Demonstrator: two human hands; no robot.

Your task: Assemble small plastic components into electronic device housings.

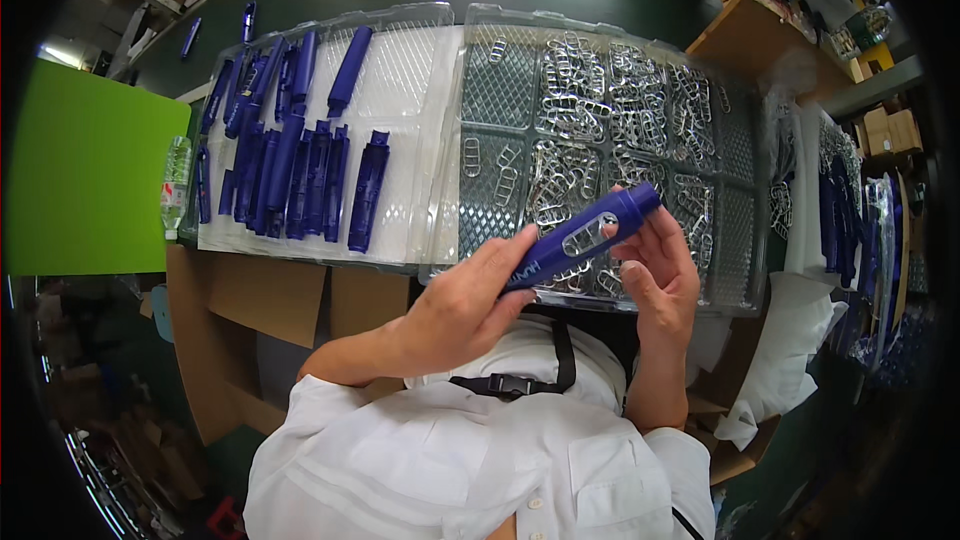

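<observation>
A dark-blue plastic tube casing point(550, 258) slants up to the right over the tray's near edge. It has a long oval window in its side, with bright metal visible there; I cannot tell whether that metal is fitted or lies behind. My left hand point(465, 300) grips the lower end between thumb and fingers. At the upper end, the fingers of my right hand point(665, 275) curl behind the casing and support it, its thumb standing off below. Under the casing, the clear compartment tray point(497, 95) holds many shiny oval metal frames point(572, 70).
Several blue half-shell casings point(370, 190) lie on a white-lined tray point(405, 70) at left. A plastic bottle point(176, 185) stands beside a bright green panel point(95, 175). Open cardboard boxes point(245, 290) sit below the table's edge. White foam wrap point(780, 360) hangs at right.
</observation>
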